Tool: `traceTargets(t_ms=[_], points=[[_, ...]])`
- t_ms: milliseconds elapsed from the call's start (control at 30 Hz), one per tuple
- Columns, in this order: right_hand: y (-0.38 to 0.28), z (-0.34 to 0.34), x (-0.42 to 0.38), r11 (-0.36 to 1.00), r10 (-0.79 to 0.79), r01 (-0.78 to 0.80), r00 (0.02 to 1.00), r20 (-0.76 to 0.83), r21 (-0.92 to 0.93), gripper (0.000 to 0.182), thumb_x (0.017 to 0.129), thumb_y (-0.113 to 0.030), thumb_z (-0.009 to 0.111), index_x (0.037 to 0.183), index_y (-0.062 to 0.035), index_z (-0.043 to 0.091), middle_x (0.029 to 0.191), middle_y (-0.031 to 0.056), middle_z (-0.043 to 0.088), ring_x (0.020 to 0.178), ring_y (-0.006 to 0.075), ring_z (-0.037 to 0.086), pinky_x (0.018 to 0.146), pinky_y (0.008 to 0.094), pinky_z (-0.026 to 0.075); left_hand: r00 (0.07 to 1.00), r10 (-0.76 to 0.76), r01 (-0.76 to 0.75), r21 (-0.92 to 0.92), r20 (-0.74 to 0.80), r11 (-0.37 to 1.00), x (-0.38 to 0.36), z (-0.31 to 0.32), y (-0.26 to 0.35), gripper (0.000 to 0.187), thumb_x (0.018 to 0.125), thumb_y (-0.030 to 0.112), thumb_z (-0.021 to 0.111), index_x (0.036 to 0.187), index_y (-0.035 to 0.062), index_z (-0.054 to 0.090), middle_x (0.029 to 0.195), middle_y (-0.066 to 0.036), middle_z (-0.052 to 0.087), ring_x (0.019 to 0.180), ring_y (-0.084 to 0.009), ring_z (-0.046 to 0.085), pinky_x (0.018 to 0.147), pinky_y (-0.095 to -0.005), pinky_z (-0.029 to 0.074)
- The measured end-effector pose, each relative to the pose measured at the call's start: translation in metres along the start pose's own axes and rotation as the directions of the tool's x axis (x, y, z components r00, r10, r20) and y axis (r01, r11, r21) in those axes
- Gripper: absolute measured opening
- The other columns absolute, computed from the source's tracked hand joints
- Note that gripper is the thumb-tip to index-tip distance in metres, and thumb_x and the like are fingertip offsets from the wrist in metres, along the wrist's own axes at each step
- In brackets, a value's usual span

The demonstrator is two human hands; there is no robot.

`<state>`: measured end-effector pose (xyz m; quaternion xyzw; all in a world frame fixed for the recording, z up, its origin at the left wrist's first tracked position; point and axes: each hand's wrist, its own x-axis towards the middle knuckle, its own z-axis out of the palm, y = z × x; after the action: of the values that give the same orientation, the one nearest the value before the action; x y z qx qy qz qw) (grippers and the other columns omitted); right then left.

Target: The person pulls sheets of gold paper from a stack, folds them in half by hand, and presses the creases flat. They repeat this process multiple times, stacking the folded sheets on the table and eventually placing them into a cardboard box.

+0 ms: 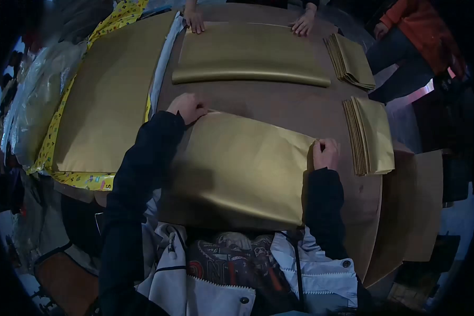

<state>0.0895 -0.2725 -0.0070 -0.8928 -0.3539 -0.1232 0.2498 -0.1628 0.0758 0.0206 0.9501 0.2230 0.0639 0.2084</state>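
Observation:
A folded gold sheet [242, 163] lies in front of me, its near edge by my jacket. My left hand [188, 107] is closed on its far left corner, thumb and fingers pinched together. At the far right corner, my right hand [326, 154] pinches the sheet's edge. Beyond it, a second gold sheet [253, 50] with a rounded near fold lies under a co-worker's two hands, one at each far corner.
A large stack of gold sheets [116, 89] rests on yellow printed wrapping [84, 180] at the left. Two folded gold bundles [373, 136] [354, 62] lie along the right side of the brown table [300, 105]. A cardboard box [421, 205] stands at the right. Another person in orange [424, 31] is at the upper right.

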Motion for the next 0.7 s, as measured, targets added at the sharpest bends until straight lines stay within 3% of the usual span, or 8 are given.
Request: traceTargets(t_ms=[167, 367, 400, 567, 700], points=[[0.0, 0.002, 0.0, 0.998, 0.064, -0.064, 0.998, 0.025, 0.017, 0.014, 0.08, -0.015, 0.064, 0.078, -0.0015, 0.063, 0.083, 0.0142, 0.061, 0.086, 0.0325, 0.056, 0.079, 0.0419, 0.046, 1.0, -0.004, 0.004, 0.008, -0.001, 1.0, 0.001, 0.003, -0.004, 0.017, 0.078, 0.021, 0.066, 0.087, 0.0073, 0.068, 0.08, -0.014, 0.067, 0.079, -0.0335, 0.064, 0.07, -0.0429, 0.05], [0.004, 0.004, 0.002, 1.0, -0.006, 0.006, 1.0, -0.004, 0.004, 0.016, 0.08, -0.015, 0.063, 0.077, 0.0003, 0.062, 0.084, 0.0159, 0.06, 0.087, 0.0336, 0.055, 0.08, 0.0428, 0.045, 0.998, -0.068, 0.067, -0.102, -0.004, 0.992, -0.001, 0.003, 0.0, 0.019, 0.078, 0.021, 0.066, 0.09, 0.0064, 0.068, 0.083, -0.014, 0.067, 0.08, -0.0329, 0.064, 0.072, -0.041, 0.05], [0.004, 0.004, 0.002, 1.0, -0.014, 0.014, 1.0, -0.002, -0.009, 0.016, 0.08, -0.015, 0.063, 0.077, 0.0003, 0.062, 0.084, 0.0161, 0.06, 0.087, 0.034, 0.055, 0.08, 0.0433, 0.045, 0.994, -0.094, 0.099, -0.077, 0.06, 0.992, -0.002, -0.006, 0.009, 0.019, 0.078, 0.021, 0.066, 0.09, 0.0063, 0.068, 0.084, -0.015, 0.067, 0.081, -0.033, 0.064, 0.072, -0.0405, 0.05], [0.004, 0.002, 0.003, 0.999, 0.001, 0.001, 0.999, 0.037, -0.038, 0.015, 0.082, -0.017, 0.062, 0.079, -0.0023, 0.064, 0.087, 0.0145, 0.06, 0.089, 0.0332, 0.055, 0.08, 0.0439, 0.046, 0.997, -0.059, 0.063, -0.087, 0.047, 0.994, -0.001, 0.003, -0.006, 0.019, 0.079, 0.025, 0.064, 0.083, 0.0063, 0.068, 0.08, -0.015, 0.067, 0.078, -0.033, 0.064, 0.07, -0.041, 0.051], [0.005, 0.002, 0.003, 0.999, 0.023, -0.02, 0.997, 0.078, -0.04, 0.016, 0.082, -0.02, 0.061, 0.08, -0.0042, 0.064, 0.087, 0.0138, 0.061, 0.091, 0.0331, 0.055, 0.08, 0.0444, 0.046, 0.992, -0.115, 0.116, -0.017, 0.046, 0.993, 0.001, 0.005, -0.009, 0.022, 0.077, 0.029, 0.065, 0.08, 0.0074, 0.068, 0.078, -0.014, 0.067, 0.078, -0.0335, 0.064, 0.07, -0.0414, 0.051]])
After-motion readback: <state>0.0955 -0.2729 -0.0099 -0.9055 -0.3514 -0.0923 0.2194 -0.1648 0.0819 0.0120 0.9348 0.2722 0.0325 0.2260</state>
